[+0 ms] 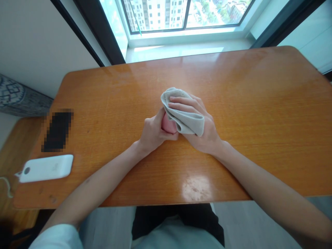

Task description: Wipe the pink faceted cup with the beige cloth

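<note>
My left hand is closed around a pink rounded object, of which only a small part shows; I cannot tell what it is. My right hand presses a grey cloth over that pink object, fingers laid across the cloth and gripping it. Both hands meet a little above the middle of the orange wooden table. The cloth covers most of the pink object.
A white flat device lies near the table's front left edge. Behind it is a dark pixelated rectangle. A window and sill run along the far side. A patterned cushion sits at the left.
</note>
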`<state>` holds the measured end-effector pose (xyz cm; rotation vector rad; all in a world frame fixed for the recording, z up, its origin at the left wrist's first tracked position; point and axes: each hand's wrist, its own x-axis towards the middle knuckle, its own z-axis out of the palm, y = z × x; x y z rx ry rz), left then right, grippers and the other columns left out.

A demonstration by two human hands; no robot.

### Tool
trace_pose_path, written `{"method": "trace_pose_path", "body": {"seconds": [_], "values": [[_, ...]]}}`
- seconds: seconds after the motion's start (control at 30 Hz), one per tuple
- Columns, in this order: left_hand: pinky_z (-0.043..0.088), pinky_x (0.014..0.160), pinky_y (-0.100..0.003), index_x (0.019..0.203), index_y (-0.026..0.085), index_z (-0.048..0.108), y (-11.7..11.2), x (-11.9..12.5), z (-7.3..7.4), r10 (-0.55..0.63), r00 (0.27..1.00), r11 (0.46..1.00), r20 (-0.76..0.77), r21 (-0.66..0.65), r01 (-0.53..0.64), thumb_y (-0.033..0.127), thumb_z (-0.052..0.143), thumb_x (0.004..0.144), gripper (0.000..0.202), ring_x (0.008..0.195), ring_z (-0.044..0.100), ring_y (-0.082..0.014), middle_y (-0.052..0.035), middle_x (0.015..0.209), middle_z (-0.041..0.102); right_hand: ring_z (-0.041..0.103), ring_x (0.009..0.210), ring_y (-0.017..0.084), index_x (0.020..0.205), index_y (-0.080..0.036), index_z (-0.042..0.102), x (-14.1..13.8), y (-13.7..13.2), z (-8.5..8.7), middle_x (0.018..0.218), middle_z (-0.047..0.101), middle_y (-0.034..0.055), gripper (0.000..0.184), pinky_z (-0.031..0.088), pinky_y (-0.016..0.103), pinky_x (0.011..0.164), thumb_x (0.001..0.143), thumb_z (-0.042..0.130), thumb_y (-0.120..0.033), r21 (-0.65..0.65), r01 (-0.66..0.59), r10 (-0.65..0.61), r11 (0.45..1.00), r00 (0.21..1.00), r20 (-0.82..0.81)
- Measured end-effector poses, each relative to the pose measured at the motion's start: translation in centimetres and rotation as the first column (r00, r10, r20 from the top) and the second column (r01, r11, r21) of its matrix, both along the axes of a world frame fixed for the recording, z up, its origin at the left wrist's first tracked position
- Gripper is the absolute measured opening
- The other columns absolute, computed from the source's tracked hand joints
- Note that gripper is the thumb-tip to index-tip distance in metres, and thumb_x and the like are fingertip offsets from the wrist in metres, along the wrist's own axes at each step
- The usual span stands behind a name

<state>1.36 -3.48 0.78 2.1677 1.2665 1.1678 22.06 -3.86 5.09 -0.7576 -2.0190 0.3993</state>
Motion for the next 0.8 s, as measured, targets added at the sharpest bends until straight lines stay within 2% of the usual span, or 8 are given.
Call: {"method": "trace_pose_path", "body": {"seconds": [0.17, 0.23, 0.37, 0.47, 0.57, 0.7, 0.77, 0.8], "values": [[0.048, 0.059, -0.030, 0.124, 0.024, 0.061, 0.1, -0.1, -0.2, -0.003, 1.000, 1.000, -0.012, 0.002, 0.003, 0.065, 0.086, 0.083, 0.063, 0.065, 0.067, -0.0172, -0.0004, 0.086, 0.078, 0.057, 0.155, 0.038, 0.159, -0.038, 0.061, 0.1, 0.3, 0.0, 0.161, 0.067, 0.0068, 0.059, 0.044, 0.068, 0.133, 0.103, 0.071, -0.052, -0.004, -0.059, 0.059, 0.998, 0.998, -0.012], [0.047, 0.057, -0.030, 0.123, 0.024, 0.062, 0.1, 0.0, -0.2, 0.007, 1.000, 1.000, -0.018, 0.014, -0.007, 0.063, 0.086, 0.082, 0.061, 0.064, 0.067, -0.0170, -0.0004, 0.086, 0.079, 0.057, 0.154, 0.038, 0.158, -0.038, 0.062, 0.2, 0.4, 0.1, 0.160, 0.067, 0.0063, 0.061, 0.043, 0.068, 0.134, 0.101, 0.074, -0.053, -0.015, -0.074, 0.073, 0.997, 0.997, -0.020], [0.047, 0.057, -0.027, 0.130, 0.022, 0.063, -0.1, 0.4, 0.0, 0.065, 0.997, 0.997, -0.041, 0.049, -0.063, 0.048, 0.089, 0.076, 0.064, 0.060, 0.066, -0.0148, 0.0023, 0.080, 0.077, 0.061, 0.152, 0.034, 0.149, -0.040, 0.071, 0.3, 0.6, 0.1, 0.155, 0.073, 0.0024, 0.044, 0.044, 0.064, 0.135, 0.105, 0.069, -0.045, -0.061, -0.076, 0.070, 0.995, 0.992, -0.102], [0.049, 0.061, -0.026, 0.134, 0.021, 0.063, -0.2, 0.7, 0.1, 0.102, 0.994, 0.991, -0.033, 0.091, -0.099, 0.048, 0.090, 0.075, 0.070, 0.065, 0.071, -0.0147, -0.0003, 0.088, 0.082, 0.068, 0.145, 0.032, 0.143, -0.040, 0.075, 0.6, 0.7, -0.2, 0.150, 0.076, 0.0011, 0.038, 0.052, 0.059, 0.130, 0.108, 0.064, -0.048, -0.194, -0.119, 0.080, 0.974, 0.977, -0.196], [0.052, 0.064, -0.025, 0.142, 0.021, 0.060, -0.2, 0.7, 0.0, 0.098, 0.995, 0.991, -0.037, 0.097, -0.094, 0.050, 0.091, 0.076, 0.078, 0.072, 0.075, -0.0152, -0.0031, 0.101, 0.085, 0.073, 0.137, 0.031, 0.146, -0.040, 0.073, 0.9, 0.7, -0.3, 0.147, 0.078, 0.0015, 0.042, 0.056, 0.057, 0.126, 0.111, 0.056, -0.054, -0.316, -0.150, 0.075, 0.937, 0.968, -0.238], [0.052, 0.063, -0.027, 0.141, 0.022, 0.061, -0.2, 0.3, 0.0, 0.055, 0.998, 0.997, -0.028, 0.050, -0.053, 0.054, 0.087, 0.083, 0.072, 0.070, 0.075, -0.0170, -0.0016, 0.095, 0.084, 0.051, 0.160, 0.039, 0.160, -0.038, 0.062, 1.1, 0.6, 0.1, 0.168, 0.062, 0.0031, 0.067, 0.034, 0.067, 0.140, 0.106, 0.045, -0.075, -0.142, -0.150, 0.142, 0.978, 0.988, -0.069], [0.050, 0.061, -0.028, 0.137, 0.023, 0.063, -0.2, 0.1, -0.1, 0.033, 0.999, 0.999, -0.014, 0.039, -0.032, 0.058, 0.081, 0.090, 0.061, 0.067, 0.074, -0.0176, -0.0012, 0.090, 0.082, 0.044, 0.165, 0.039, 0.166, -0.037, 0.054, 1.0, 0.4, 0.3, 0.173, 0.055, 0.0038, 0.071, 0.030, 0.069, 0.141, 0.108, 0.036, -0.075, -0.085, -0.133, 0.135, 0.988, 0.991, 0.024], [0.048, 0.059, -0.029, 0.134, 0.023, 0.063, -0.2, 0.0, -0.1, 0.027, 1.000, 0.999, -0.010, 0.043, -0.027, 0.059, 0.078, 0.093, 0.057, 0.064, 0.072, -0.0175, -0.0007, 0.086, 0.081, 0.044, 0.165, 0.039, 0.167, -0.038, 0.053, 0.8, 0.4, 0.3, 0.173, 0.054, 0.0044, 0.067, 0.031, 0.069, 0.140, 0.110, 0.038, -0.070, -0.076, -0.112, 0.116, 0.991, 0.992, 0.052]]}}
